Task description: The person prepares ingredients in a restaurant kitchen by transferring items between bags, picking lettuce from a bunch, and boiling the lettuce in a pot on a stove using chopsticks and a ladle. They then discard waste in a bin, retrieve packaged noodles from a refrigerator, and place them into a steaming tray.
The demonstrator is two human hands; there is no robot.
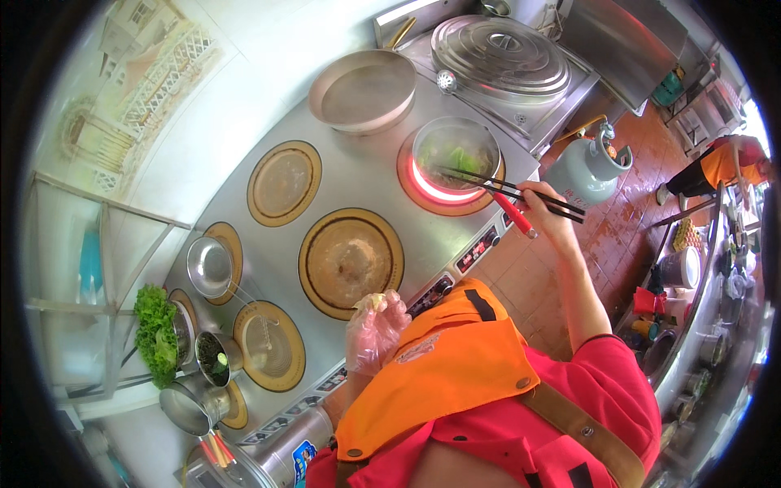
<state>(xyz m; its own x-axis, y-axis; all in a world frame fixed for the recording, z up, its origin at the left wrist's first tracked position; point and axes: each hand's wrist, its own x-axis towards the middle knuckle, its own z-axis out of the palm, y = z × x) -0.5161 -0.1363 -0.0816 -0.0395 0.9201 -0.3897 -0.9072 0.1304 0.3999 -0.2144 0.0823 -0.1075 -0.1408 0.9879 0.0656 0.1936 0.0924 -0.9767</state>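
Observation:
My right hand (543, 210) holds a pair of black chopsticks (500, 183). Their tips reach into a steaming saucepan (427, 174) with green leaves (460, 160) in it. The saucepan's red handle (514, 215) passes just beneath the chopsticks, close to my fingers. Under the pan, a round burner (409, 183) glows red. My left hand (378, 329), in a clear plastic glove, is raised with bent fingers near the stove's front edge, in front of a bare burner plate (351, 262). Whether anything small is between those fingers is unclear.
A frying pan (366, 91) and a large lidded pot (500, 55) stand behind the saucepan, a skimmer (446, 82) beside them. Left lie a strainer (210, 266), lettuce (155, 335) and small pots (213, 360). A gas cylinder (583, 168) and another person (726, 165) are right.

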